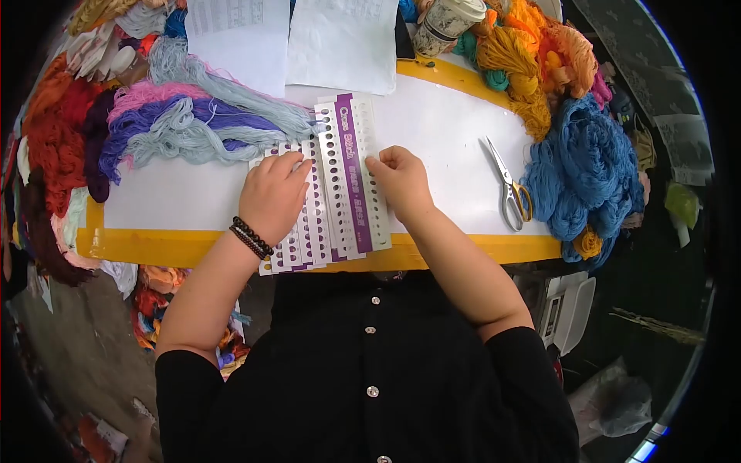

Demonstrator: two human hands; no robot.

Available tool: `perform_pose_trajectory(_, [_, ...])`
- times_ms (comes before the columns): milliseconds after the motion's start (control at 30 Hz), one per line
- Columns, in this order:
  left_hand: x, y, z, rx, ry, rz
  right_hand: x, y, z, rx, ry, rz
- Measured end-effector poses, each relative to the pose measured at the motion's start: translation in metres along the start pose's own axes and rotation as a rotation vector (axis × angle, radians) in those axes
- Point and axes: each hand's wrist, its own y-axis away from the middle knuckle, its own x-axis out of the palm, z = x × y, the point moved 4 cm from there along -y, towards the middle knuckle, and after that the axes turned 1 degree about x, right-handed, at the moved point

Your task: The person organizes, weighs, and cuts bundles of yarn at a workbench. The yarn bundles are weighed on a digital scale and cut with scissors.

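Several white and purple punched cards (355, 177) lie fanned and overlapping at the table's front edge, with rows of holes along their sides. My left hand (274, 193), with dark beads at the wrist, rests on the left cards, its fingers bent and close together. At the right edge of the top card is my right hand (401, 181), thumb and index finger pinched on that edge. Pale blue-grey thread (231, 96) reaches the cards' upper left, where a strand meets a hole. Purple thread (208, 116) lies beside it.
Scissors (509, 189) lie right of the cards, near a blue yarn heap (590, 170). Orange yarn (532, 54) and a lidded cup (448, 23) stand at the back right. Paper sheets (343, 42) lie behind the cards. Red yarn (58, 123) is at the far left.
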Motion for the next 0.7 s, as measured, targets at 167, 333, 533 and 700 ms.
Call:
perform_pose_trajectory(167, [0.0039,-0.002,-0.0011,0.018,-0.032,-0.005,-0.0028,0.0007,0.0014,0.113,-0.1,0.088])
perform_pose_trajectory(333, [0.002,-0.0036,-0.0038,-0.026,0.004,0.007,-0.002,0.0016,0.0023,0.136,-0.05,0.112])
perform_pose_trajectory(533, [0.0043,-0.0011,-0.0046,-0.011,-0.007,0.001,0.0005,-0.0001,0.0004,0.054,0.26,0.13])
perform_pose_trajectory(700, [0.0045,-0.0006,-0.0057,-0.004,-0.038,0.013,-0.0012,0.0041,0.0089,-0.029,0.485,0.082])
